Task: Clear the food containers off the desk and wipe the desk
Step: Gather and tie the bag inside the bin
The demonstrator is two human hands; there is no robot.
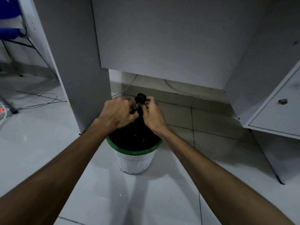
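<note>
A white waste bin (134, 161) with a green rim stands on the tiled floor under the desk. A black rubbish bag (138, 135) fills it and rises to a gathered neck above the rim. My left hand (118, 112) grips the bag's neck from the left, fingers curled round it. My right hand (151, 113) pinches the twisted top of the bag from the right. The knotted end of the bag pokes up between the two hands. No food containers are in view.
The desk's grey side panel (76, 62) stands left of the bin and its back panel (170, 34) behind. A drawer unit (276, 111) juts in at the right. Cables (40, 98) and a power strip (2, 111) lie on the floor at left, beside a blue chair (9, 30).
</note>
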